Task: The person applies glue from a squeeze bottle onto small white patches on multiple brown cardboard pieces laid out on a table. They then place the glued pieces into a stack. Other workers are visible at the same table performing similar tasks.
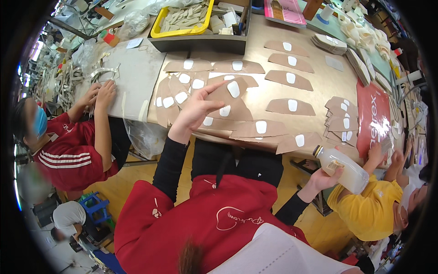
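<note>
My left hand (pixel 199 108) reaches over the table, pinching a tan curved piece (pixel 221 95) between thumb and fingers. This piece bears a white rounded patch (pixel 233 89) and is tilted above others like it. In my right hand (pixel 325 179) is a clear bottle (pixel 349 172) of whitish liquid, lying on its side in the grip. Its neck, with a yellow and dark rim, points left toward the table's front edge. Near that neck lies a tan piece with a white patch (pixel 299 140). More such pieces overlap under and around my left hand.
Single tan pieces (pixel 290 107) lie in a column right of centre, with a stack (pixel 342 119) farther right beside a red sheet (pixel 373 119). A dark box (pixel 200 44) with a yellow tray (pixel 157 28) stands at the back. Co-workers sit at left (pixel 75 155) and right (pixel 369 208).
</note>
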### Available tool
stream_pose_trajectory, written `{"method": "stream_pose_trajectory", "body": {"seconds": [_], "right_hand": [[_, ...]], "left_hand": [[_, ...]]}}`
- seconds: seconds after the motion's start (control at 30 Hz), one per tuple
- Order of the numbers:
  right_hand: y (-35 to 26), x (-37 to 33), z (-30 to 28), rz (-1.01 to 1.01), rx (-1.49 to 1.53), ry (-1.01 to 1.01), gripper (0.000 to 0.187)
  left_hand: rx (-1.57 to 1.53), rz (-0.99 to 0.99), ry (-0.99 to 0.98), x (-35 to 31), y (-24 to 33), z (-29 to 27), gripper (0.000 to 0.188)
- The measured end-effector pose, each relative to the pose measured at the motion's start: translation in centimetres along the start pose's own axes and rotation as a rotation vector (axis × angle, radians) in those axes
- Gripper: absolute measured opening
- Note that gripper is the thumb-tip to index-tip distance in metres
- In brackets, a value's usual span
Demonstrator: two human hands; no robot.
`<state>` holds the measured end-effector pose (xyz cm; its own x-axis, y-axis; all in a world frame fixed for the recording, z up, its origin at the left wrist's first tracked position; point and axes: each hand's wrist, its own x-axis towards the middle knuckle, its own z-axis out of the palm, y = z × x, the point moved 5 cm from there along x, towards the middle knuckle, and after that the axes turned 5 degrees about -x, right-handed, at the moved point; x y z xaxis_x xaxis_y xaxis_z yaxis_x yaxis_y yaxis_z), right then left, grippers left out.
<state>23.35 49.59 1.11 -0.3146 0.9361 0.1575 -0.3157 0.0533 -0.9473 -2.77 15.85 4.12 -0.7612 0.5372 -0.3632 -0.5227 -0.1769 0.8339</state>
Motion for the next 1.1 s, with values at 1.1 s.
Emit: {"method": "stream_pose_trajectory", "body": {"seconds": [1.1], "right_hand": [[-0.2, -1.2, 0.4, -0.018, 0.023, -0.026, 0.067]], "left_hand": [[0.86, 0.299, 0.196, 6.3, -1.2, -3.3, 0.047]]}}
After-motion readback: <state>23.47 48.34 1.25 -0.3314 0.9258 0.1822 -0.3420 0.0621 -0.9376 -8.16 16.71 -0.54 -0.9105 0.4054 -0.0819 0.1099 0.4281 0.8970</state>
